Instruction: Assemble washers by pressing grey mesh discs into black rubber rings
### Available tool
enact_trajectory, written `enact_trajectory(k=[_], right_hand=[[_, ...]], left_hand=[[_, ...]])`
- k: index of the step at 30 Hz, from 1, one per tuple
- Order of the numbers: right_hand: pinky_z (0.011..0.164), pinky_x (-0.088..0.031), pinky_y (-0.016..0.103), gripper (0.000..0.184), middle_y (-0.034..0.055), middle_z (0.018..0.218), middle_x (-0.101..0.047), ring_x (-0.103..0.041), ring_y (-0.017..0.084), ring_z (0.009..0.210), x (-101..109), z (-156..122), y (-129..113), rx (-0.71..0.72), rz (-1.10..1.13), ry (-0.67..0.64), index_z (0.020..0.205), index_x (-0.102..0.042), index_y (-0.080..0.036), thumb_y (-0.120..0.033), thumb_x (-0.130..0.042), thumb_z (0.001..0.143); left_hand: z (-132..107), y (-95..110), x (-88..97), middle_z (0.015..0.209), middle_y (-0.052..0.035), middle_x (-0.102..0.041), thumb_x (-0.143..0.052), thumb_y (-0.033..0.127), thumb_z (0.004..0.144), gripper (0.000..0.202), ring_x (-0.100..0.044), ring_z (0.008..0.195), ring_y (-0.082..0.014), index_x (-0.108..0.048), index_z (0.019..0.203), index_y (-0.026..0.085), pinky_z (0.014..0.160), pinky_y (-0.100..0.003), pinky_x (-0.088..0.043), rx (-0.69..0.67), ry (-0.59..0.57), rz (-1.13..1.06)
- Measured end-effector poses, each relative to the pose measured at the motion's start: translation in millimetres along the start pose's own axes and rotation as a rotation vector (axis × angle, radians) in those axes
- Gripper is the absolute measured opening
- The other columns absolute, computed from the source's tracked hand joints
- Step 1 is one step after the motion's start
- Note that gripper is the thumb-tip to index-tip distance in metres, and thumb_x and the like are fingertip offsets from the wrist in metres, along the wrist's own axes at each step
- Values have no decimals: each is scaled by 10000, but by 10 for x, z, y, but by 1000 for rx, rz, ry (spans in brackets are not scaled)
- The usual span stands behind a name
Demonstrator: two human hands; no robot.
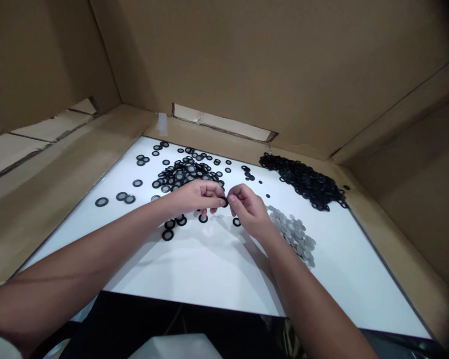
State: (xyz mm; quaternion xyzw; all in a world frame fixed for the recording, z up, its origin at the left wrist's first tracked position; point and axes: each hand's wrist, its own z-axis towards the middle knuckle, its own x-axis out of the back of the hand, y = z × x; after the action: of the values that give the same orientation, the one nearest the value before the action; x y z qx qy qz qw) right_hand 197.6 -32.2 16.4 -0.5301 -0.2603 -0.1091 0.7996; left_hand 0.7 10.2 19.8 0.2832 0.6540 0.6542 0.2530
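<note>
The left hand (198, 197) and the right hand (249, 209) meet near the centre of a white panel (194, 271). The left hand is closed in a narrow pinch, with its fingertips (219, 195) on the left edge of a black ring (224, 201). The right hand is also narrow, with its fingers curled and its fingertips (232, 192) at the right edge of the same ring. Whether they grip the ring or only touch it cannot be determined. The ring is located between the hands, and its center is hidden.

A loose ring (236, 222) lies just below the right hand. A group of loose rings (168, 229) lies below the left hand. A pile of mesh rings (185, 172) lies beyond the hands, and scattered rings (102, 201) lie toward the left of the panel. A heap of black rings (301, 182) occupies the far right corner. A heap of grey discs (294, 234) lies just beside the right wrist. Cardboard walls (284, 75) surround the far sides of the panel.
</note>
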Motion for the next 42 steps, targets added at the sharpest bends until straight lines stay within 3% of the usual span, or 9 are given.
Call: enact_trajectory(k=[4, 8, 13, 19, 30, 34, 42], right_hand=[[519, -274, 240, 351, -53, 567, -359, -337, 95, 537, -17, -7, 8, -7, -112, 2, 669, -394, -197, -381, -443, 964], [524, -286, 237, 350, -49, 565, -393, -362, 97, 531, -39, -25, 5, -24, -81, 28, 678, -399, -200, -387, -427, 972], [535, -298, 241, 352, -42, 556, -428, -410, 107, 533, -31, -28, 14, -48, -110, 27, 725, -496, -200, -426, -407, 980], [520, -269, 245, 366, -46, 555, -392, -358, 98, 524, -33, -22, -6, -15, -186, 44, 661, -431, -197, -401, -447, 964], [537, -352, 240, 382, -37, 549, -485, -418, 103, 518, -42, -23, 18, -56, 186, -38, 677, -474, -199, -429, -436, 979], [549, -366, 238, 374, -32, 561, -526, -441, 101, 520, -50, -26, 28, -56, 193, -48, 709, -514, -197, -428, -420, 987], [519, -334, 242, 399, -37, 531, -477, -409, 98, 498, -79, -51, 28, -13, 58, -13, 635, -444, -197, -397, -425, 980]], left_hand=[[-2, 26, -62, 768, 9, -531, -634, 301, 854, 169, -544, 644, -103, -599, 958, 172, 502, -213, -545, -65, 45, 70], [1, 30, -81, 793, -5, -547, -619, 326, 870, 185, -597, 729, -140, -577, 947, 163, 544, -264, -583, -3, 55, -60], [37, -43, -35, 758, 5, -569, -677, 300, 836, 185, -574, 647, -99, -616, 896, 137, 620, -262, -561, -25, 91, -96], [45, -69, -18, 775, 0, -596, -743, 289, 786, 195, -558, 665, -84, -658, 870, 136, 643, -226, -493, 3, 84, -163], [-28, -20, 3, 862, -22, -544, -704, 315, 826, 209, -511, 774, -104, -678, 958, 155, 667, -222, -445, 116, -91, -368], [-30, 8, -13, 859, -29, -549, -691, 331, 830, 219, -518, 787, -117, -674, 957, 154, 653, -225, -443, 112, -77, -341], [19, -41, -30, 687, 24, -517, -681, 361, 817, 214, -470, 600, -86, -619, 806, 156, 568, -223, -366, 59, 12, -57]])
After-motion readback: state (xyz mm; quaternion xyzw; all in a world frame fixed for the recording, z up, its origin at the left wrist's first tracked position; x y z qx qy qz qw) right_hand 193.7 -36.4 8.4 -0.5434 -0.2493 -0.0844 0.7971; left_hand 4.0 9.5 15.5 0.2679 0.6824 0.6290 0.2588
